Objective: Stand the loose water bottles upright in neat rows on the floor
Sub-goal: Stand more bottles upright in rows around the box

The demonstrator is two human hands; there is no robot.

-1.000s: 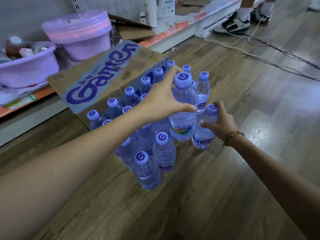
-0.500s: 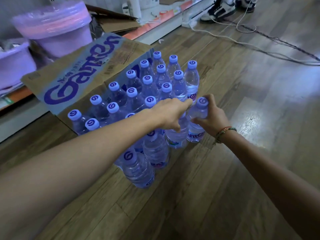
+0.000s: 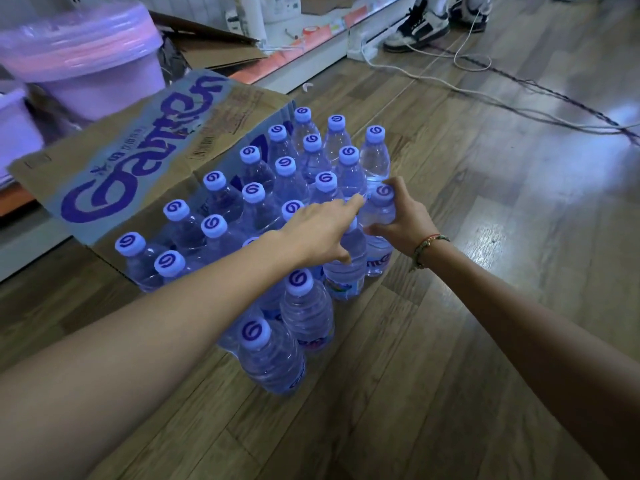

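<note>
Several clear water bottles with pale blue caps (image 3: 287,166) stand upright in rows on the wooden floor (image 3: 467,306). My right hand (image 3: 403,225) grips the neck of a bottle (image 3: 381,258) standing at the right edge of the group, its cap showing above my fingers. My left hand (image 3: 320,226) lies over the top of the neighbouring bottle (image 3: 346,275), fingers stretched out straight toward the right hand and thumb down on the bottle's shoulder; its cap is hidden. Two more bottles (image 3: 273,358) stand nearest me.
An opened cardboard box (image 3: 138,161) with blue lettering leans behind the bottles on the left. Purple plastic tubs (image 3: 93,64) sit on a low shelf beyond it. Cables (image 3: 485,84) cross the floor at the far right, near a person's sneakers (image 3: 426,22).
The bottle that my left hand carried in the air has come down onto the floor beside the right-hand bottle. My left fingers have straightened over its top. The right hand keeps its grip.
</note>
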